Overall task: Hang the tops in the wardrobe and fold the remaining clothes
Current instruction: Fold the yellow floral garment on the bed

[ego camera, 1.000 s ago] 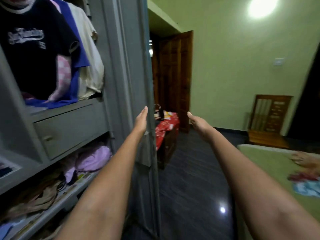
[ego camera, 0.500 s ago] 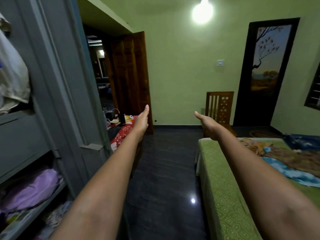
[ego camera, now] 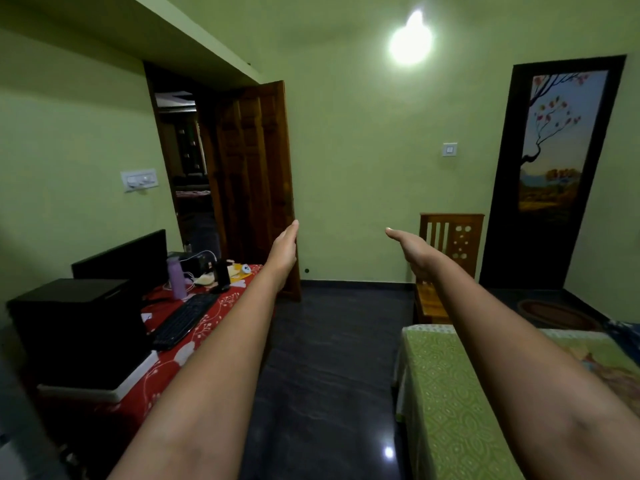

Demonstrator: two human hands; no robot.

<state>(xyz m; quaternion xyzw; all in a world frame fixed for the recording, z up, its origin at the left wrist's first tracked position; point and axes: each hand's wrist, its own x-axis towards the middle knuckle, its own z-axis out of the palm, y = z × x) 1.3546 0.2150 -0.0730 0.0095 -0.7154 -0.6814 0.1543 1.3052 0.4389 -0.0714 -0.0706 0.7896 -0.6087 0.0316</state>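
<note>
Wooden chair (ego camera: 450,258) beside green bed (ego camera: 446,393).

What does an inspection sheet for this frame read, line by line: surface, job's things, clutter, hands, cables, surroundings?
Surface: bed with a green patterned cover at lower right; dark glossy floor between it and the desk.
Job's things: crumpled clothes lie on the bed at the right edge; no wardrobe or hanger seen.
Clutter: desk with red floral cloth carries a black keyboard, a purple bottle, a dark monitor and a black box.
Hands: left hand and right hand are stretched forward, fingers straight, holding nothing.
Cables: white cable loops behind the bottle.
Surroundings: green walls, open wooden door, wooden chair, lit bulb.
</note>
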